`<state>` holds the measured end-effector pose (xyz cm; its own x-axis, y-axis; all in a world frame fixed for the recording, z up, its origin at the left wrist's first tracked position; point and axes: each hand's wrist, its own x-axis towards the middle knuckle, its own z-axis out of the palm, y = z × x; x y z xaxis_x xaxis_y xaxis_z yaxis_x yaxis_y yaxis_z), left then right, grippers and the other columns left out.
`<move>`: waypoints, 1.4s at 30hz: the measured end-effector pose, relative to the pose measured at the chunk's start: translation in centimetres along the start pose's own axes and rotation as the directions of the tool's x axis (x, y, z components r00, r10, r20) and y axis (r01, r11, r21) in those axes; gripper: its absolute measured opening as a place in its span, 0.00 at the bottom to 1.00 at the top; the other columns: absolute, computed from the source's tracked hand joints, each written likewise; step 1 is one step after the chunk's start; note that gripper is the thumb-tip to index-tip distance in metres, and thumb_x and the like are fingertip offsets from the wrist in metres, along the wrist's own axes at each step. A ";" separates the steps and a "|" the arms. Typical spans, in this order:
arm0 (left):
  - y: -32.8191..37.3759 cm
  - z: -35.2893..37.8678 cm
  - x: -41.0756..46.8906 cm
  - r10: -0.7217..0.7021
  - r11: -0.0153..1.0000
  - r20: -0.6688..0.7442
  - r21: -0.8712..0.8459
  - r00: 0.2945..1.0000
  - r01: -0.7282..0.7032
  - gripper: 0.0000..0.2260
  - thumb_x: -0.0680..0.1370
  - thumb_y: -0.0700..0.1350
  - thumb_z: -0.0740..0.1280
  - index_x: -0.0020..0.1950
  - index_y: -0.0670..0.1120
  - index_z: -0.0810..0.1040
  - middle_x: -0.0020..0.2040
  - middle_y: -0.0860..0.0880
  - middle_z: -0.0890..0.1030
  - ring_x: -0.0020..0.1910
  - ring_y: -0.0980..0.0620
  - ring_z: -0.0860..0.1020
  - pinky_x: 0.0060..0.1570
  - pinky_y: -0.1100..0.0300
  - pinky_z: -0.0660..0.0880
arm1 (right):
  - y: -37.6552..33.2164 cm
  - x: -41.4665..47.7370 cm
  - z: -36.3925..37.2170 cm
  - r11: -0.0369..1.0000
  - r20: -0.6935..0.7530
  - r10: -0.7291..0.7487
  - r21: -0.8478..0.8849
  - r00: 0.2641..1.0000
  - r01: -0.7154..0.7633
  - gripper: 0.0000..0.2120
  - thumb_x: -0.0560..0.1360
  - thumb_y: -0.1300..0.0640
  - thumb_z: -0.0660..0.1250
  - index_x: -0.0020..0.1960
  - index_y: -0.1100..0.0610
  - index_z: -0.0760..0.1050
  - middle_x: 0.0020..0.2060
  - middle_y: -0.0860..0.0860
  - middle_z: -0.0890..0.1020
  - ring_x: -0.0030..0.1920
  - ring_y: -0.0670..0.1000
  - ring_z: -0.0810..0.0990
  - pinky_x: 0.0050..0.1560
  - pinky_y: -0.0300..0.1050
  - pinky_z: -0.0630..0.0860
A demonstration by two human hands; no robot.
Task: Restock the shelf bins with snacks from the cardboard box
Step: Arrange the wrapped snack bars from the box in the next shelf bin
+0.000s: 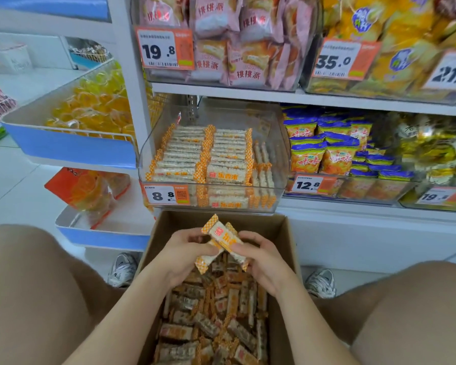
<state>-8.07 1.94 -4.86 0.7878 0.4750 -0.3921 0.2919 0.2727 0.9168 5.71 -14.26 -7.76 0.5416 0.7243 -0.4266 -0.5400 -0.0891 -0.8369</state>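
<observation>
At lower centre, the left hand (183,255) and right hand (262,259) are both gripping a crossed bunch of snack bars (221,239) over the cardboard box (159,239). Bars may be slipping free (they are unevenly stacked) on the way to the clear bin (284,154) above.

Head camera looks down, close above cardboard box (275,229)

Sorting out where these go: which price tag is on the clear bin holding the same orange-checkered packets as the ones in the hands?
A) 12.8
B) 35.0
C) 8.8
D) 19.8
C: the 8.8 tag is on the clear bin, and its binned packets match the held packets gripped by the left hand and right hand.
</observation>
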 end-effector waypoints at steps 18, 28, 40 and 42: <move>10.1 0.0 -3.4 0.269 0.957 0.063 0.098 0.961 -0.274 0.23 0.74 0.33 0.78 0.67 0.46 0.80 0.60 0.38 0.83 0.57 0.43 0.85 0.57 0.45 0.83 | -7.7 -5.2 4.7 0.786 -0.037 -0.546 -0.367 0.837 0.497 0.11 0.73 0.55 0.80 0.55 0.51 0.87 0.47 0.48 0.89 0.50 0.50 0.86 0.50 0.46 0.82; 14.8 -0.1 -2.2 0.408 0.885 0.125 0.189 0.904 -0.426 0.18 0.80 0.45 0.74 0.69 0.46 0.77 0.58 0.47 0.86 0.58 0.47 0.85 0.60 0.46 0.81 | -14.1 -4.1 6.3 0.620 0.182 -0.516 -0.595 0.837 0.512 0.17 0.75 0.57 0.79 0.60 0.48 0.78 0.53 0.44 0.87 0.53 0.45 0.86 0.56 0.48 0.83; 13.8 -1.7 2.6 0.306 0.173 0.136 0.965 0.942 -0.196 0.34 0.81 0.44 0.63 0.84 0.54 0.53 0.84 0.51 0.55 0.82 0.42 0.58 0.75 0.35 0.63 | -17.8 3.5 5.3 -0.075 0.175 -0.389 -0.985 0.905 0.159 0.22 0.79 0.54 0.72 0.71 0.41 0.75 0.70 0.44 0.78 0.75 0.55 0.70 0.74 0.68 0.63; 13.6 -1.5 2.9 0.250 0.108 0.134 0.980 0.959 -0.165 0.35 0.82 0.46 0.63 0.85 0.57 0.47 0.86 0.52 0.48 0.83 0.41 0.51 0.76 0.33 0.57 | -18.0 4.7 5.8 -0.003 0.136 -0.389 -0.989 0.911 0.146 0.22 0.75 0.57 0.74 0.67 0.41 0.78 0.70 0.47 0.78 0.75 0.55 0.70 0.75 0.66 0.66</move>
<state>-2.64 8.30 6.40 0.9010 0.4116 -0.1371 0.4333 -0.8691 0.2384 14.19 -5.32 7.28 0.6159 0.7877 -0.0166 0.7183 -0.5700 -0.3988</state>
